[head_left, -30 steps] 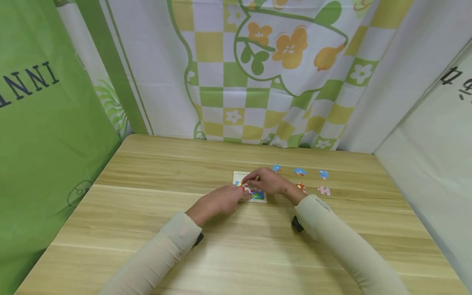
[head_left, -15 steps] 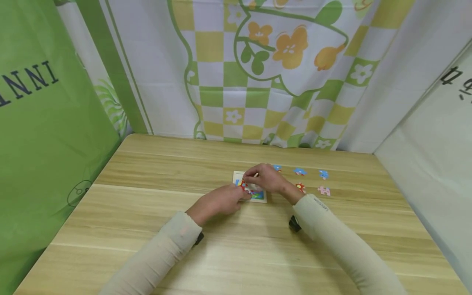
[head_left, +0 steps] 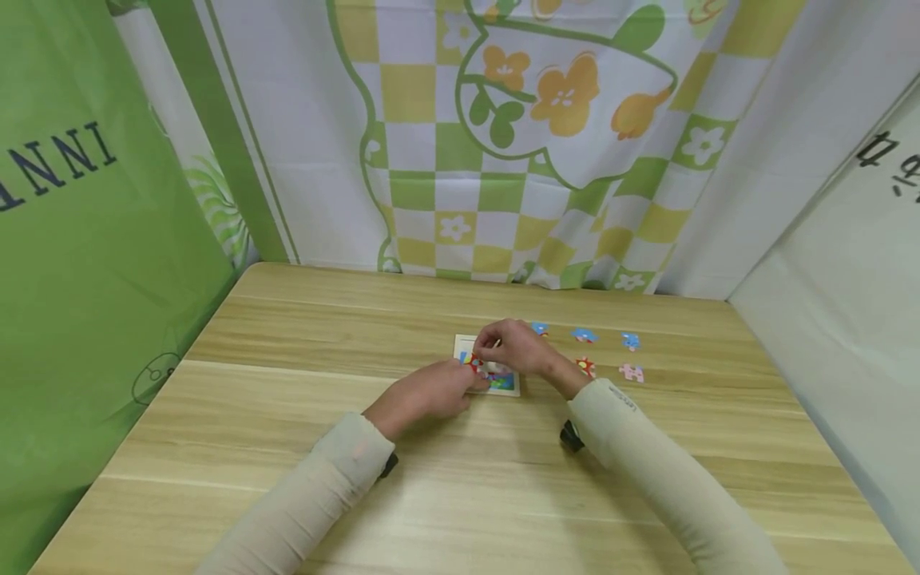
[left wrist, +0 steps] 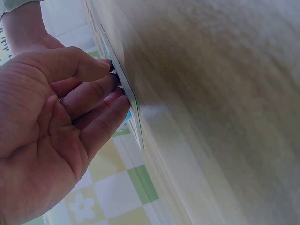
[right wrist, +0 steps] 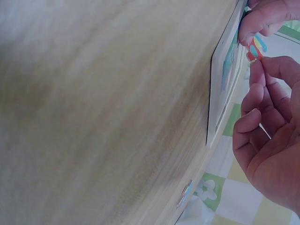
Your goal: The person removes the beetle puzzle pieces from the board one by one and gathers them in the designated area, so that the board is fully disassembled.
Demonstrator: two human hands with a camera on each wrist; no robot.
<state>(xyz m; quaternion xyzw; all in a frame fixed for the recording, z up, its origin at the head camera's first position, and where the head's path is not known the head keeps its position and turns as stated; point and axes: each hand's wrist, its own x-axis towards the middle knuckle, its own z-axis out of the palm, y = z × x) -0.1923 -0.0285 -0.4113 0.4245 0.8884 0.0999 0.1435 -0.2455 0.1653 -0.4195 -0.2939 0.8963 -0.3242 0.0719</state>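
A small framed jigsaw board (head_left: pixel 464 341) lies on the table, with coloured pieces in its lower part. My right hand (head_left: pixel 516 348) is over its upper right side. In the right wrist view, its thumb and forefinger pinch a red, yellow and blue puzzle piece (right wrist: pixel 255 49), tilted up above the board. My left hand (head_left: pixel 434 388) rests at the board's lower left; the left wrist view has its fingertips (left wrist: pixel 123 104) touching the board near the edge, fingers fairly straight. Both hands cover much of the picture.
To the right lie several loose puzzle pieces: blue ones (head_left: pixel 584 335) in the back row, a red and yellow one (head_left: pixel 585 366) and a pink one (head_left: pixel 632 372) in front. A checked curtain (head_left: pixel 496 224) hangs behind the wooden table (head_left: pixel 345 335).
My right hand has lifted slightly and shifted a little left over the board, still pinching the piece. The left hand has stayed practically in place.
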